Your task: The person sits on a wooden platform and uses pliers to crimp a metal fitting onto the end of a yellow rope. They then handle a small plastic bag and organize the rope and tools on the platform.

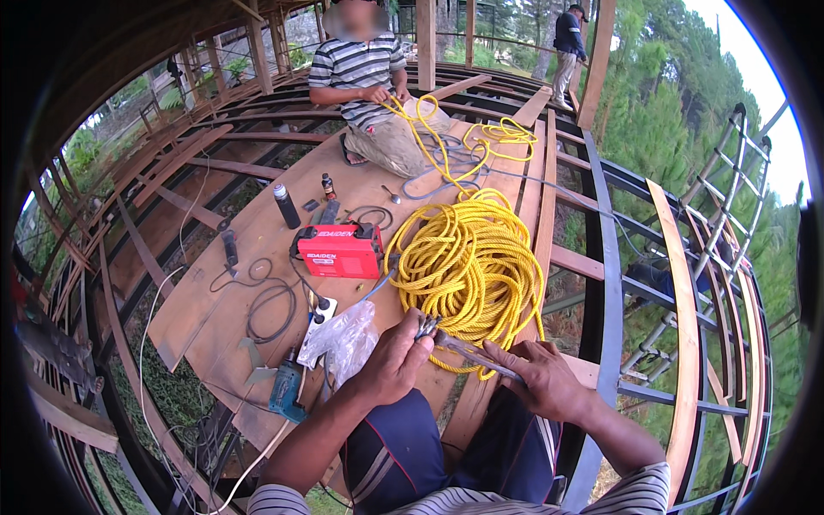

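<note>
Above my knees, my left hand (396, 359) pinches a small dark metal fitting (427, 326) between thumb and fingers; its exact kind is too small to make out. My right hand (542, 378) grips a long grey metal wrench (481, 356), slanted with its head against the fitting. Just beyond both hands lies a big heap of coiled yellow rope (468, 266). A clear plastic bag (343, 339) rests left of my left hand, beside a white power strip (319, 319). A teal power drill (287, 390) lies nearer to me.
A red welding machine (342, 251) stands on the plywood (206, 300), near a black flask (287, 207) and small bottle (328, 186). A person (369, 94) kneels ahead, handling yellow rope; another (568, 51) stands farther back. Open gaps separate the beams (605, 257). A ladder (730, 189) rises right.
</note>
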`<state>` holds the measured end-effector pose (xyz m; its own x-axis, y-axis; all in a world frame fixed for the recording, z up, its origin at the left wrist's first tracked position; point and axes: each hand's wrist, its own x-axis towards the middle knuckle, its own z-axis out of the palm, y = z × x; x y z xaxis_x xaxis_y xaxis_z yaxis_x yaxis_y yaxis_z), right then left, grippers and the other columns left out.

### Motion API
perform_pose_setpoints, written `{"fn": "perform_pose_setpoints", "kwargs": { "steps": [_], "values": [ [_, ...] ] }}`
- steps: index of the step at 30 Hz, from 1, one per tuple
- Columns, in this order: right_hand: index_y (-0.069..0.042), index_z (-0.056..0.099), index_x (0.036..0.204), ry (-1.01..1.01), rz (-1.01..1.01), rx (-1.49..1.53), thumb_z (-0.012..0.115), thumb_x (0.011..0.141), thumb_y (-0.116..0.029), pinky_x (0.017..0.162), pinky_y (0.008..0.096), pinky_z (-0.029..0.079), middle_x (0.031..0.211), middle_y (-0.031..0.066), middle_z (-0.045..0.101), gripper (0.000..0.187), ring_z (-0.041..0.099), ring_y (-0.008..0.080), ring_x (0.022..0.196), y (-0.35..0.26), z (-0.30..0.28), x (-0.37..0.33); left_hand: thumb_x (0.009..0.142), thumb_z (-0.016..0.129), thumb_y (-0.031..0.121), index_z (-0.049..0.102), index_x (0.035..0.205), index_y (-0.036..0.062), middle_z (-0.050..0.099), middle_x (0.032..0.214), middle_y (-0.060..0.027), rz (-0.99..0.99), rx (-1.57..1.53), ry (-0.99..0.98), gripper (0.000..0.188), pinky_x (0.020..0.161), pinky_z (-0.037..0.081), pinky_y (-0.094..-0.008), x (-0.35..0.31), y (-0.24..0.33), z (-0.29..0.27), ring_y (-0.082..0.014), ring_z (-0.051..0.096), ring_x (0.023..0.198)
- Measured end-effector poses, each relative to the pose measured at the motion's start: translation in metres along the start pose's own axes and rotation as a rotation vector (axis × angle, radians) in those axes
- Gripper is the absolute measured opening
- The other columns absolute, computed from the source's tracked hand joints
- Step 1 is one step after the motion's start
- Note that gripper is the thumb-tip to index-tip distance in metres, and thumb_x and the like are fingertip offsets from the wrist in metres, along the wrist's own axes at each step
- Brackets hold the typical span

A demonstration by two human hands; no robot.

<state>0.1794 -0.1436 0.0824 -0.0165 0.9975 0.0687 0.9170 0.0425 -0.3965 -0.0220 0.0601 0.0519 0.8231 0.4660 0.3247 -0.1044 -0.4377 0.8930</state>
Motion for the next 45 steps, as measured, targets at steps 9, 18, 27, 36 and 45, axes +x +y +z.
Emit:
{"fn": "perform_pose_setpoints", "kwargs": {
  "steps": [9, 18, 27, 36, 45],
  "values": [
    [0.000, 0.056, 0.126, 0.020, 0.072, 0.194, 0.066, 0.092, -0.015, 0.084, 0.0493, 0.054, 0.104, 0.0240, 0.066, 0.039, 0.067, 0.0430, 0.094, 0.037, 0.024, 0.007, 0.100, 0.049, 0.014, 0.049, 0.113, -0.0006, 0.056, 0.086, -0.0082, 0.009, -0.262, -0.118, 0.020, 0.070, 0.044, -0.0318, 0.006, -0.010, -0.003, -0.0153, 0.051, 0.075],
    [-0.007, 0.053, 0.088, -0.142, 0.207, 1.016, 0.069, 0.097, -0.027, 0.058, 0.0323, 0.040, 0.071, 0.0004, 0.048, 0.027, 0.046, 0.0131, 0.061, 0.022, 0.110, 0.000, 0.099, 0.048, 0.015, 0.051, 0.106, -0.0007, 0.055, 0.079, -0.0087, 0.071, -0.029, -0.137, 0.017, 0.069, 0.046, -0.0337, 0.016, 0.003, 0.006, -0.0182, 0.055, 0.072],
    [0.003, 0.051, 0.116, -0.865, -0.097, 2.725, 0.066, 0.097, -0.036, 0.050, 0.0268, 0.044, 0.074, 0.0029, 0.050, 0.045, 0.050, 0.0108, 0.058, -0.024, 0.136, -0.049, 0.085, 0.061, 0.025, 0.055, 0.097, 0.0016, 0.054, 0.073, -0.0030, 0.178, -0.253, -0.288, 0.027, 0.062, 0.041, -0.0303, 0.006, 0.002, -0.007, -0.0117, 0.048, 0.064],
    [0.001, 0.046, 0.106, -0.201, 0.421, 0.493, 0.087, 0.070, -0.021, 0.062, 0.0372, 0.057, 0.072, 0.0141, 0.067, 0.059, 0.072, 0.0259, 0.068, -0.023, 0.123, 0.003, 0.099, 0.062, 0.026, 0.057, 0.107, -0.0004, 0.062, 0.085, -0.0135, 0.081, -0.047, -0.408, 0.028, 0.073, 0.045, -0.0406, -0.020, -0.054, -0.047, -0.0237, 0.060, 0.076],
    [0.003, 0.055, 0.122, -0.174, 0.121, 0.406, 0.060, 0.098, -0.028, 0.062, 0.0366, 0.052, 0.084, 0.0144, 0.065, 0.039, 0.065, 0.0296, 0.069, -0.044, 0.168, 0.073, 0.099, 0.059, 0.023, 0.054, 0.098, -0.0003, 0.055, 0.071, -0.0136, 0.168, -0.108, -0.182, 0.023, 0.063, 0.041, -0.0418, -0.086, -0.126, -0.112, -0.0280, 0.056, 0.063]
  ]
}}
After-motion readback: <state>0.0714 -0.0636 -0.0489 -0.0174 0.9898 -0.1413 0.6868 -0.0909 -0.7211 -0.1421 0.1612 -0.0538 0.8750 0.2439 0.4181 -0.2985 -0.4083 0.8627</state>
